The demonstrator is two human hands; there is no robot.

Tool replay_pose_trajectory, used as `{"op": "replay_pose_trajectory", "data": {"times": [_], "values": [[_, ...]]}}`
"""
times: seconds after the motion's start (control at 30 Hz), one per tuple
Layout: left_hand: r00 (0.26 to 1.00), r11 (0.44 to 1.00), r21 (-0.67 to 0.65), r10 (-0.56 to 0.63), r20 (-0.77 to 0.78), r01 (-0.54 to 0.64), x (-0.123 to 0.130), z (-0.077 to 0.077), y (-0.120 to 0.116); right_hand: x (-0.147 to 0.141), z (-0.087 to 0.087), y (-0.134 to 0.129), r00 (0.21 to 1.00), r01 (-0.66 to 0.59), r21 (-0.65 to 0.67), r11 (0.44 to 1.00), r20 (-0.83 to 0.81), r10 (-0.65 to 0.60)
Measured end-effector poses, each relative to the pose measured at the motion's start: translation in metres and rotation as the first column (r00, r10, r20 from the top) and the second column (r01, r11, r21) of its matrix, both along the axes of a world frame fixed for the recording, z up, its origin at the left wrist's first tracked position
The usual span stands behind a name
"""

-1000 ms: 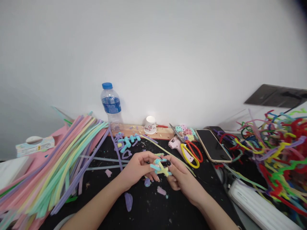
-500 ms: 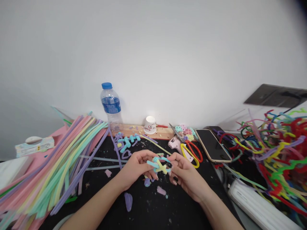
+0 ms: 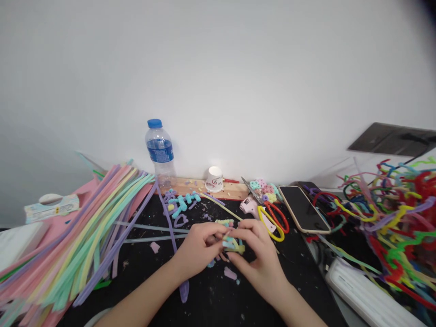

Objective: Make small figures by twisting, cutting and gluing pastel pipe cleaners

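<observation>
While the fingers of our left hand [image 3: 197, 249] curl nearly closed, pinching the left side of a small fuzzy piece [image 3: 233, 244], those of our right hand [image 3: 260, 256] bend around its right side, thumb apart from forefinger; whether they grip it, we cannot tell. The piece sits between our hands, above the black work surface [image 3: 211, 306]. It looks soft and looped, light blue and white on the left, yellow-green along the lower right, its finer shape blurred. Beyond our right hand we see yellow-and-red-handled scissors [image 3: 279, 219]; farther left lies a bundle of pastel fuzzy strips [image 3: 88, 231].
</observation>
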State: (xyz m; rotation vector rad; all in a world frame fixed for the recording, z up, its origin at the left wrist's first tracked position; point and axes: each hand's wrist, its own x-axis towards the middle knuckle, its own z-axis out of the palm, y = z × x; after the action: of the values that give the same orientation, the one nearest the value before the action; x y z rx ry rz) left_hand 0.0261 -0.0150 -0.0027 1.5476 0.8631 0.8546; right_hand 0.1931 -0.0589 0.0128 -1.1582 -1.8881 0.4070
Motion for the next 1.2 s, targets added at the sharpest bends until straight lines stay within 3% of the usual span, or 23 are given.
{"op": "replay_pose_trajectory", "data": {"times": [0.1,0.23,0.43,0.6,0.8,1.07,1.2], "values": [[0.999,0.996,0.082,0.022,-0.045,-0.018,0.000,0.000,-0.001,-0.009,0.000,-0.004,0.999,-0.002,0.057,0.998,0.041,0.000],[0.999,0.999,0.023,0.035,-0.020,-0.035,0.000,0.000,0.000,-0.013,0.001,-0.007,1.000,-0.011,0.062,0.998,-0.015,0.012],[0.988,0.983,-0.102,0.155,0.010,-0.153,-0.002,-0.004,0.003,-0.014,0.007,-0.008,0.982,-0.170,-0.013,0.985,-0.088,0.168],[0.968,0.958,-0.158,0.248,0.035,-0.240,0.000,-0.001,0.005,-0.015,0.008,-0.012,0.973,-0.196,-0.002,0.981,-0.125,0.194],[0.919,0.904,-0.220,0.389,0.067,-0.367,-0.003,-0.001,0.013,-0.020,0.009,-0.016,0.922,-0.303,-0.176,0.937,-0.305,0.241],[0.841,0.827,-0.334,0.520,0.151,-0.451,-0.010,-0.004,0.020,-0.021,0.005,-0.018,0.788,-0.444,-0.364,0.819,-0.594,0.163],[0.842,0.840,-0.352,0.500,0.202,-0.414,-0.011,-0.001,0.017,-0.020,0.003,-0.013,0.787,-0.373,-0.522,0.767,-0.616,-0.037]]}}
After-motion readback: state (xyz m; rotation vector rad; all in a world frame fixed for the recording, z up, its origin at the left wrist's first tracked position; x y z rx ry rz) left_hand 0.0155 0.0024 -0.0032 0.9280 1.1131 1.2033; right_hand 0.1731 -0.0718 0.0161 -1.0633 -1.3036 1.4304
